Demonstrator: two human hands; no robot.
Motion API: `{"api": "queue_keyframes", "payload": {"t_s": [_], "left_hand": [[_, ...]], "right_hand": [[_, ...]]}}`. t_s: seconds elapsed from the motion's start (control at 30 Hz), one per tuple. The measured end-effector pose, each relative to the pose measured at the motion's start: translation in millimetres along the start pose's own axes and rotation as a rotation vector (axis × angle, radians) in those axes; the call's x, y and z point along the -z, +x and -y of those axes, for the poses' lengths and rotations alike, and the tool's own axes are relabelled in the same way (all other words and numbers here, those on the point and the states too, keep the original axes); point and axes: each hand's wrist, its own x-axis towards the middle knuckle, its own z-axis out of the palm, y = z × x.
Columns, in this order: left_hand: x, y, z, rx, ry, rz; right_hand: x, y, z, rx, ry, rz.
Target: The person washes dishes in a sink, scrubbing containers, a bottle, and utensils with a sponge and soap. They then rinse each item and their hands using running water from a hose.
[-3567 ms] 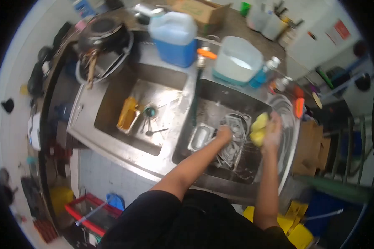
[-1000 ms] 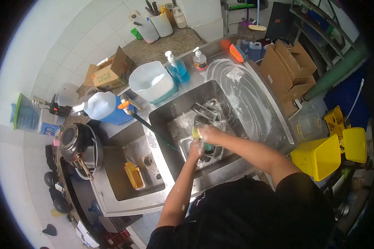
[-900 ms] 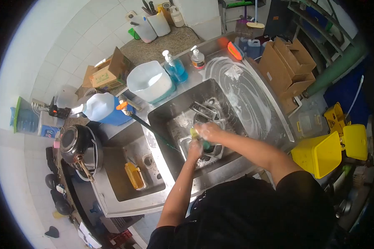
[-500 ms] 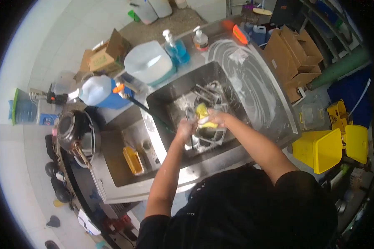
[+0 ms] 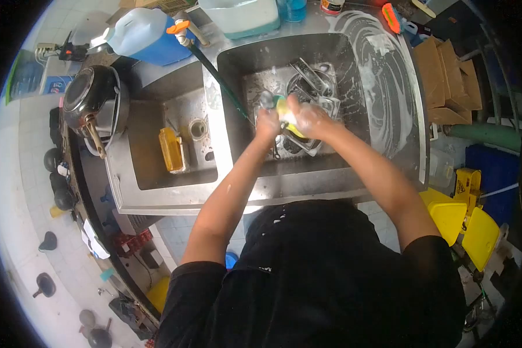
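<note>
Over the right basin of a steel sink (image 5: pixel 238 203), my right hand (image 5: pixel 312 119) presses a soapy yellow sponge (image 5: pixel 293 124), its fingers bent round it. Close beside it, my left hand (image 5: pixel 267 123) is closed on a metal utensil with a rounded end (image 5: pixel 267 98) that sticks up past the fingers; its exact shape is blurred. Foam covers both hands. Below and behind them, metal racks and trays (image 5: pixel 310 78) lie in the basin. A dark green hose (image 5: pixel 220 81) runs down from the orange-handled tap (image 5: pixel 178 28) towards my left hand.
The left basin holds an amber container (image 5: pixel 171 149). Pots (image 5: pixel 93 98) are stacked at the left. A blue jug (image 5: pixel 148 37) and a white tub (image 5: pixel 240 17) stand behind the sink. Soap suds coat the right drainboard (image 5: pixel 388 104). Cardboard boxes (image 5: pixel 446 87) and yellow bins (image 5: pixel 446 217) are at the right.
The view has turned and tilted down, so the sink appears straighter and higher. My hands are still together over the right basin, with the sponge shifted between them.
</note>
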Motion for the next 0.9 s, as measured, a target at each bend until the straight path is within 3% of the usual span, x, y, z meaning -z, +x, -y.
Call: {"api": "queue_keyframes", "payload": {"t_s": [0.03, 0.1, 0.17, 0.23, 0.3, 0.37, 0.43, 0.47, 0.5, 0.6, 0.7, 0.73, 0.77, 0.8, 0.87, 0.9], "left_hand": [[-4.7, -9.7, -6.3, -0.212, 0.148, -0.123], [-13.5, -15.0, -5.7, -0.237, 0.234, -0.212], [-9.5, -5.8, 16.4, -0.239, 0.447, -0.252], [-0.1, -3.9, 13.0, 0.015, 0.123, -0.173], [1.8, 3.9, 23.1, 0.327, -0.303, -0.113], [-3.4, 10.8, 7.5, 0.393, -0.706, -0.043], [-6.0, 7.0, -13.1, 0.459, -1.117, 0.02], [-9.3, 6.8, -39.2, 0.503, -1.169, -0.054], [-6.1, 12.6, -38.7, 0.499, -1.154, -0.093], [3.6, 40.1, -9.1, 0.54, -1.143, -0.198], [17.0, 44.4, 0.2, 0.497, -1.036, -0.251], [21.6, 47.5, 10.4, 0.406, -0.902, -0.279], [26.1, 59.9, 33.0, 0.356, -0.481, -0.134], [29.3, 77.0, 73.6, 0.31, -0.063, -0.005], [40.8, 62.8, 71.0, 0.117, 0.429, 0.069], [38.4, 25.9, 39.7, -0.03, 0.51, 0.024]], "right_hand": [[-3.5, 2.0, 6.0, -0.12, -0.013, -0.071], [-13.8, 10.3, 20.1, -0.352, -0.044, -0.21], [-41.8, 9.2, 9.3, -0.198, 0.017, -0.26], [-28.5, 3.5, -1.7, 0.121, -0.059, -0.073], [-31.2, 7.9, -8.1, -0.09, 0.271, -0.309], [-48.3, 17.2, -34.8, -0.202, 0.423, -0.516], [-56.5, 11.1, -8.3, -0.347, 0.362, -0.205], [-47.1, -4.5, 22.6, -0.368, 0.318, -0.162], [-80.2, -1.5, -2.2, -0.207, 0.535, -0.241], [-58.2, -10.9, 1.4, -0.171, 0.394, 0.002], [-28.1, -27.2, 10.6, -0.045, 0.189, 0.243], [-17.4, -34.9, 16.6, 0.003, 0.111, 0.325], [-8.6, -37.9, 19.8, 0.058, 0.026, 0.407], [-3.7, -39.1, 21.4, 0.028, 0.046, 0.321], [3.0, -30.1, 21.1, -0.007, 0.095, 0.163], [5.2, -19.2, 10.2, -0.013, 0.295, 0.013]]}}
